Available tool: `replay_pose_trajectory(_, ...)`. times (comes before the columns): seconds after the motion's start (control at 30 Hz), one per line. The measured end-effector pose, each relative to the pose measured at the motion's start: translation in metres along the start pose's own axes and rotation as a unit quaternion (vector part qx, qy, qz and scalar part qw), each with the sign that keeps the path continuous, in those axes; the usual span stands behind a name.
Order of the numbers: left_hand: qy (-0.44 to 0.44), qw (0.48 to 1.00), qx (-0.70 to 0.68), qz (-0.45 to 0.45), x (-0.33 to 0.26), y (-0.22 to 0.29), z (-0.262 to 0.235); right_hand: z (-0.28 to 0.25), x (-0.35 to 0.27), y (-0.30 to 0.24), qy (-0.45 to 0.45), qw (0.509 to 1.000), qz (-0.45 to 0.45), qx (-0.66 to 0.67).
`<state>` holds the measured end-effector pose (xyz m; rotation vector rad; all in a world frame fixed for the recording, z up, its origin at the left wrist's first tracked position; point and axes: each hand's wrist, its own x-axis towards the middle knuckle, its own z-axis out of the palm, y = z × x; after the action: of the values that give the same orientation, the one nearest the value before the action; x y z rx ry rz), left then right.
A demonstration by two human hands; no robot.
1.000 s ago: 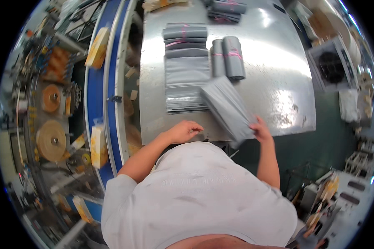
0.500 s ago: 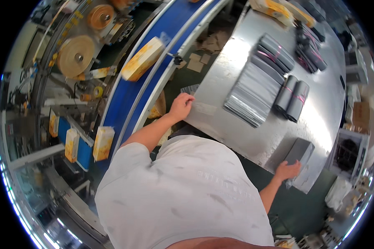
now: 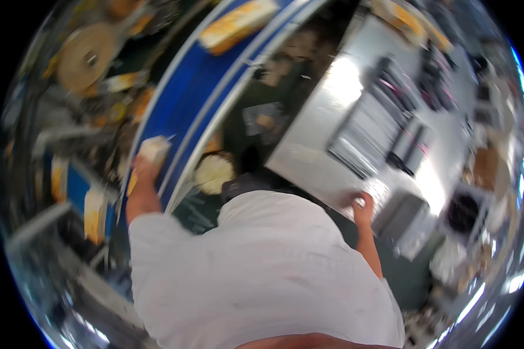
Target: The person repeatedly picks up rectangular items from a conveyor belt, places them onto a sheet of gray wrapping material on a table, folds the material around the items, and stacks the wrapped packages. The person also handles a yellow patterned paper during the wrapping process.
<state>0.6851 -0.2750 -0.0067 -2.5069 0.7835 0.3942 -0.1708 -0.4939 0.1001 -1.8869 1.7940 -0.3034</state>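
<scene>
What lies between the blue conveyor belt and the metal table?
The head view shows dark floor between the blue conveyor belt and the metal table, with blurred brown scraps, a greyish sheet and a round, pale object.

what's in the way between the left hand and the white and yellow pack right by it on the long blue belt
Nothing visible: the left hand overlaps the pack in this view, over the blue belt. Blur hides whether the fingers have closed on it.
</scene>
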Motion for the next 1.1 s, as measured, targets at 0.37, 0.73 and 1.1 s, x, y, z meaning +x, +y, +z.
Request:
replay_pose_trajectory(0.37,0.187,0.94,-0.26,0.116,0.031,0.127,-0.136,-0.017,0.0,-0.046,0.034,0.995,0.099,-0.006)
replay_pose_trajectory(0.73,-0.211,0.631,-0.548,0.506,-0.224,0.423,-0.355,-0.037,0.051,-0.153,0.069,0.883,-0.105,0.452)
replay_pose_trajectory(1.1,-0.098,0.657,-0.587,0.463,-0.333,0.611,-0.24,-0.03,0.068,-0.032,0.029,0.962,-0.01,0.272)
